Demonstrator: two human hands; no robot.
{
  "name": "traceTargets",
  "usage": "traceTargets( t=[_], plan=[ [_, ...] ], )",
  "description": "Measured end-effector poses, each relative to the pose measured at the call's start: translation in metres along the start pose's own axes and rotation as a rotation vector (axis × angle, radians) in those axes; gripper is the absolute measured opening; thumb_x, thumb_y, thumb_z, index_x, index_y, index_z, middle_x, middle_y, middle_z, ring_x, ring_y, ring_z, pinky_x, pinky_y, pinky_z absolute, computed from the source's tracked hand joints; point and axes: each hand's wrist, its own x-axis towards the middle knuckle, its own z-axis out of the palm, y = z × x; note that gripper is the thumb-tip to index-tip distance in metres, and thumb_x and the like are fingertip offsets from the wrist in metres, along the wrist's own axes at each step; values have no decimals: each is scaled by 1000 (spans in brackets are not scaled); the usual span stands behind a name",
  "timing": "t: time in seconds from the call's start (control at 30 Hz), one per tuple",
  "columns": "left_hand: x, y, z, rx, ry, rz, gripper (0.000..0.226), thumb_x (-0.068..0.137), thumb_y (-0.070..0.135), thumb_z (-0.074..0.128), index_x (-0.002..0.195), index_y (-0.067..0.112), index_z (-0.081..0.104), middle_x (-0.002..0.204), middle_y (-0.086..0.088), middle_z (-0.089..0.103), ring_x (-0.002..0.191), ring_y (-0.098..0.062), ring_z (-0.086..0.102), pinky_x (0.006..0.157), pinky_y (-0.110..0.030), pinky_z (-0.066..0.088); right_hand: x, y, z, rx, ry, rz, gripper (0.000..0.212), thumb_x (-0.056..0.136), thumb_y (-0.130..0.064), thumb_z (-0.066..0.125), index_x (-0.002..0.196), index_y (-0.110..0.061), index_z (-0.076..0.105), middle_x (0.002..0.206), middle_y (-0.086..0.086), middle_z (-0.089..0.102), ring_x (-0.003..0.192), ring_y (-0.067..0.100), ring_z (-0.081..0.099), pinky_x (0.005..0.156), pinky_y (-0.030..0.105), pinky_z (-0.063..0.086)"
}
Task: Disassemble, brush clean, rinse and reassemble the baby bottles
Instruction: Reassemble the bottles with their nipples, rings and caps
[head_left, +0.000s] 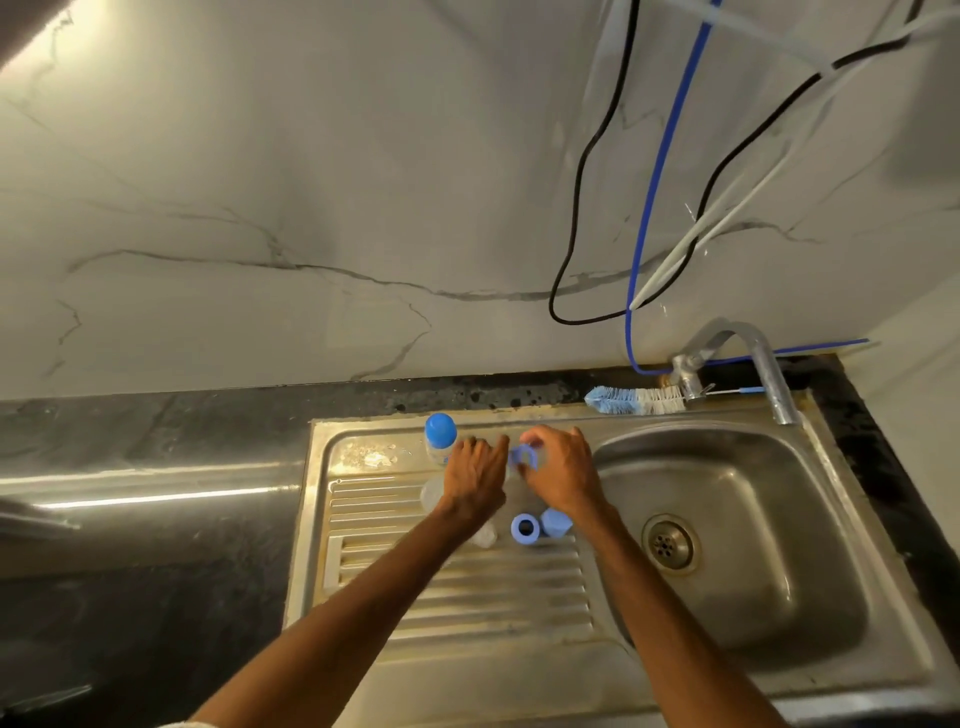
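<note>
Over the steel drainboard (467, 592) my right hand (563, 470) pinches a blue screw ring (523, 457) by its rim. My left hand (475, 480) is close beside the ring with fingers curled; a clear bottle body (432, 493) shows just under it, and whether the hand grips it is hidden. A capped baby bottle (440, 439) with a blue cap stands upright at the back left of the drainboard. A second blue ring (524, 529) and a blue cap (556, 522) lie on the drainboard below my hands. A clear part (485, 538) lies near my left wrist.
The sink basin (737, 519) with its drain (667, 543) is to the right. A blue and white bottle brush (636, 401) lies on the back rim by the steel tap (763, 364). Dark countertop (145, 519) extends left. Cables and tubes hang on the marble wall.
</note>
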Motion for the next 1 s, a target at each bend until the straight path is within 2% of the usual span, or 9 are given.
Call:
traceTargets(
  t=[0.1, 0.17, 0.23, 0.3, 0.37, 0.43, 0.5, 0.73, 1.0],
  plan=[
    [-7, -9, -21, -213, 57, -32, 69, 91, 14, 63, 149, 33, 31, 105, -6, 63, 96, -21, 55, 84, -35, 42, -15, -9, -21, 382, 117, 90, 32, 83, -20, 81, 114, -18, 71, 107, -7, 72, 97, 8, 66, 83, 19, 51],
    [-18, -15, -37, -333, 76, -46, 57, 93, 14, 60, 140, 39, 39, 109, -4, 62, 101, -21, 55, 84, -38, 41, -30, -17, -37, 582, 120, 123, 33, 87, -14, 74, 119, -19, 71, 111, -6, 73, 101, 8, 68, 82, 15, 53],
    [-34, -19, -53, -531, 94, -62, 38, 96, 12, 59, 127, 33, 52, 111, 0, 65, 102, -19, 60, 84, -38, 47, -46, -24, -48, 740, 81, 141, 33, 90, -8, 69, 120, -21, 71, 112, -2, 73, 103, 11, 68, 78, 15, 53],
    [-50, -20, -68, -791, 167, -82, 23, 96, 11, 64, 114, 25, 59, 102, -2, 70, 85, -17, 67, 67, -22, 51, -63, -31, -55, 901, 55, 174, 32, 92, -4, 67, 119, -21, 72, 111, 7, 73, 100, 19, 70, 74, 20, 56],
    [-65, -16, -84, -989, 248, -100, 14, 96, 16, 69, 107, 20, 61, 89, -2, 74, 69, -12, 70, 56, -10, 45, -80, -38, -59, 1068, 29, 207, 30, 94, -4, 68, 120, -18, 71, 113, 16, 72, 98, 23, 71, 77, 27, 60],
    [-80, -6, -95, -1114, 297, -109, 13, 95, 22, 73, 102, 17, 63, 84, 2, 76, 67, -6, 72, 57, -9, 45, -98, -44, -64, 1148, 14, 205, 30, 95, -7, 68, 124, -15, 68, 115, 14, 73, 99, 25, 73, 81, 32, 61],
    [-94, 7, -104, -1207, 344, -116, 11, 92, 23, 76, 97, 18, 68, 85, 6, 77, 74, -4, 73, 62, -10, 48, -114, -51, -69, 1198, 21, 196, 31, 95, -8, 68, 125, -14, 67, 116, 11, 73, 102, 27, 73, 82, 32, 61],
    [-132, 43, -121, -1295, 450, -43, 6, 86, 23, 81, 90, 18, 81, 86, 11, 78, 79, -6, 75, 70, -16, 57, -149, -61, -95, 1276, 57, 163, 32, 95, 1, 64, 126, -7, 65, 117, 13, 72, 106, 29, 72, 88, 36, 61],
    [-151, 46, -124, -1184, 643, 0, 12, 84, 17, 82, 96, 16, 83, 87, 14, 78, 82, 0, 74, 76, -14, 57, -165, -76, -107, 1267, 73, 124, 29, 92, -4, 69, 120, -11, 68, 114, 13, 74, 103, 28, 73, 83, 32, 61]
  ],
)
